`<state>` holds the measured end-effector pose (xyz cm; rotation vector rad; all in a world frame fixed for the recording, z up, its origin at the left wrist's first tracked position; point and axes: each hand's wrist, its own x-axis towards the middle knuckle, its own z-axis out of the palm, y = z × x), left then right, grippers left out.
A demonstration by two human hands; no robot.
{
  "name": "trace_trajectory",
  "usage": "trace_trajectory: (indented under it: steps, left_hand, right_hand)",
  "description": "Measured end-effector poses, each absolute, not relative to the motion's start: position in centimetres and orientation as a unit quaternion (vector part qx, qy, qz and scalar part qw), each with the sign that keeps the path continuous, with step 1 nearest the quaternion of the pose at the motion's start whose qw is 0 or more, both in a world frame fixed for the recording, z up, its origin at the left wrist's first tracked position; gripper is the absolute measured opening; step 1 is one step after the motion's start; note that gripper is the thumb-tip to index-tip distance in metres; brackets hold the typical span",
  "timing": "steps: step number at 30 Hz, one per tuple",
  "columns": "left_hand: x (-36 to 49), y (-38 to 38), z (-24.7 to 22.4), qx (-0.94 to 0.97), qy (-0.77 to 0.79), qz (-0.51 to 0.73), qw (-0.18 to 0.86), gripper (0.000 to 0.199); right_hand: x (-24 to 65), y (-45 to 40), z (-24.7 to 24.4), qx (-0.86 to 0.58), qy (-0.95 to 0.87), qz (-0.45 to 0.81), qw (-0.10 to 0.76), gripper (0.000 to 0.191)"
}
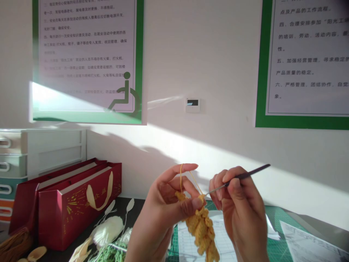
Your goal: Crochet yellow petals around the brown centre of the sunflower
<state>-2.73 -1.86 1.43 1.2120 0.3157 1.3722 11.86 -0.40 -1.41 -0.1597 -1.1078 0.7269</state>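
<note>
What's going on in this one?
A person holds a yellow crocheted piece in their left hand, with yellow yarn looped over the raised index finger. Their right hand grips a slim crochet hook, its tip at the piece. Below lies a green cutting mat.

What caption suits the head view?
Left hand pinches yellow crochet work while the right hand holds a crochet hook.

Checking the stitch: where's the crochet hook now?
In the head view, the crochet hook is held in the right hand, its tip reaching left toward the yellow crochet piece pinched in the left hand.
</note>
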Motion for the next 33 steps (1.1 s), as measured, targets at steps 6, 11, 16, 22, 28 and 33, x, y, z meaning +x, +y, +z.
trace_trajectory:
  steps: [6, 11, 16, 22, 28, 33]
  left_hand:
    - [-1.8, -1.9, 0.9, 0.538, 0.171, 0.634, 0.529, 0.042]
    - [-1.7, -1.7, 0.8, 0.543, 0.186, 0.634, 0.518, 0.05]
    - [-2.1, -1.5, 0.8, 0.564, 0.197, 0.611, 0.519, 0.053]
    - [-2.2, -1.3, 0.8, 0.561, 0.206, 0.619, 0.509, 0.047]
    - [-2.3, -0.9, 0.5, 0.564, 0.205, 0.623, 0.502, 0.043]
    - [-2.5, -1.0, 0.6, 0.559, 0.202, 0.612, 0.523, 0.04]
  right_hand:
    - [11.2, -0.1, -1.2, -0.107, -0.522, 0.449, 0.717, 0.025]
    - [11.2, 0.5, -1.9, -0.128, -0.564, 0.302, 0.758, 0.012]
    - [11.7, 0.6, -2.2, -0.155, -0.537, 0.286, 0.778, 0.013]
    - [12.1, 0.8, -1.9, -0.139, -0.547, 0.314, 0.763, 0.015]
    - [12.6, 0.5, -1.6, -0.13, -0.562, 0.342, 0.742, 0.015]
    - [12.8, 0.3, -1.6, -0.129, -0.563, 0.327, 0.748, 0.015]
